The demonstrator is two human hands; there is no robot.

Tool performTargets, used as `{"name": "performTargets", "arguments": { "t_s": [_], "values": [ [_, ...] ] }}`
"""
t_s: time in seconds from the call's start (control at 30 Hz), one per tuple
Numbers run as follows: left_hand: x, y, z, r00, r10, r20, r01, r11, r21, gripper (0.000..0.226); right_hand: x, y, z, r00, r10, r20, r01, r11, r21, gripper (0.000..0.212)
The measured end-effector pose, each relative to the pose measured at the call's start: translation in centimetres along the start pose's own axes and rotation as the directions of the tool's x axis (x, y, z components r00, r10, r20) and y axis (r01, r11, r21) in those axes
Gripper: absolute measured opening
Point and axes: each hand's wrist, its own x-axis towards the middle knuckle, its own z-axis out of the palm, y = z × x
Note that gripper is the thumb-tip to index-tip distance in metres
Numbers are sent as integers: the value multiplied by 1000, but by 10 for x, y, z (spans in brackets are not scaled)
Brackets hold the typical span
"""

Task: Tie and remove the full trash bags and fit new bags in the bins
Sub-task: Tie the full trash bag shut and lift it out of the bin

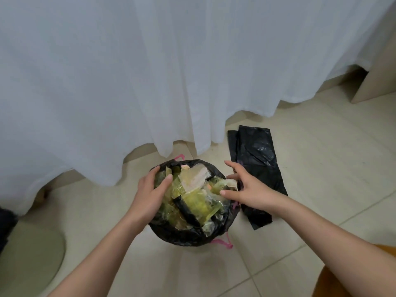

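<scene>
A full black trash bag [188,232] is seen in the middle of the tiled floor [310,168], its mouth open and stuffed with yellow-green plastic wrappers [197,202] and pale scraps. The bin beneath is hidden by the bag, so it cannot be told how the bag sits in it. Pink drawstring loops [225,243] are visible at the near edge of the bag, and another pink piece [179,157] shows at its far edge.

The left hand [150,189] is laid on the left rim of the bag, fingers curved over the black plastic and the thumb stretched across the rubbish; whether the plastic is truly pinched cannot be told. The right hand [242,187] is held at the right rim of the bag, fingers spread and loosely bent, the thumb touching the wrappers; nothing is clearly grasped by it.

Just to the right of the full bag, a folded new black bag [257,155] is laid flat on the floor, partly covered by the right wrist. Behind the full bag, a white curtain [128,82] is hung down to the floor. A pale wooden cabinet corner [377,82] is seen far to the right of the bag.
</scene>
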Motion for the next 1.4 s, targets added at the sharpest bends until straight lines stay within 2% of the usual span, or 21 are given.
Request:
{"name": "performTargets", "arguments": {
  "t_s": [0.17, 0.3, 0.37, 0.47, 0.6, 0.77, 0.87, 1.03, 1.13, 1.2, 1.3, 1.4],
  "values": [
    [-8, 1, 13, 989, -139, 44, 143, 984, -104, 63, 5, 0, -16, 991, -36, -125, 57, 984, 172, 88],
    [-4, 9, 23, 971, -238, -4, 236, 965, -113, 62, 10, -2, -23, 985, -49, -165, 66, 992, 103, 92],
    [2, 12, 24, 972, -233, -24, 230, 970, -83, 62, 9, -2, -25, 987, -52, -150, 63, 996, 70, 95],
    [10, 15, 22, 983, -181, -20, 177, 975, -135, 61, 2, 1, -31, 992, -35, -124, 36, 999, 5, 98],
    [16, 18, 22, 987, -157, -45, 145, 969, -199, 57, -12, 8, -42, 995, 73, -61, -79, 992, -95, 98],
    [21, 20, 23, 981, -192, -39, 177, 952, -248, 56, -26, 8, -49, 984, 176, 11, -169, 960, -225, 91],
    [23, 21, 22, 978, -207, -22, 192, 936, -294, 51, -31, 5, -49, 980, 194, 35, -182, 960, -214, 87],
    [20, 22, 19, 978, -202, -55, 175, 930, -323, 30, -33, 2, -51, 987, 154, 45, -144, 974, -177, 83],
    [17, 25, 20, 980, -191, -49, 162, 921, -354, 26, -34, 1, -52, 986, 152, 75, -148, 987, -62, 76],
    [16, 26, 21, 980, -197, -42, 170, 920, -352, 27, -34, 0, -52, 992, 123, 42, -122, 992, -22, 70],
    [14, 30, 19, 977, -214, 11, 202, 903, -379, 30, -31, -3, -52, 995, 14, -95, -19, 999, -45, 62],
    [11, 34, 17, 974, -200, 107, 226, 887, -403, 40, -29, -6, -53, 981, -35, -192, 51, 996, 77, 56]
  ]
}}
